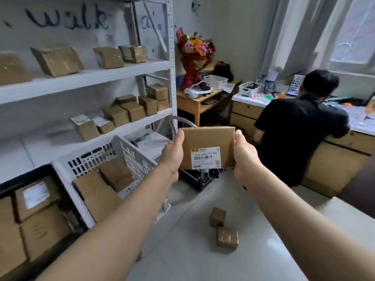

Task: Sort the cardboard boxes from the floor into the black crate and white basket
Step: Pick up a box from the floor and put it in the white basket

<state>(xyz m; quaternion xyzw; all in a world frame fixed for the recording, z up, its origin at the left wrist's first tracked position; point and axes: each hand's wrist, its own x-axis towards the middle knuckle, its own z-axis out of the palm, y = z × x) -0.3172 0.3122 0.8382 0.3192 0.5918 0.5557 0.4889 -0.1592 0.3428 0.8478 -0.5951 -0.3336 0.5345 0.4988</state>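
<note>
The flat cardboard box (207, 142) is hiding the fingers of the left hand (172, 157) and the right hand (244, 157); the fine print on its label (205, 158) is blurring beyond reading; the left edge is cutting off the black crate (28, 177); the shelf boxes (57, 60) are smearing.

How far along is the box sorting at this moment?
Done: the black crate and white basket each hold several cardboard boxes. In hand: the left hand and right hand hold a flat labelled box between them. Left: a nearer small box and a farther small box on the floor.
</note>
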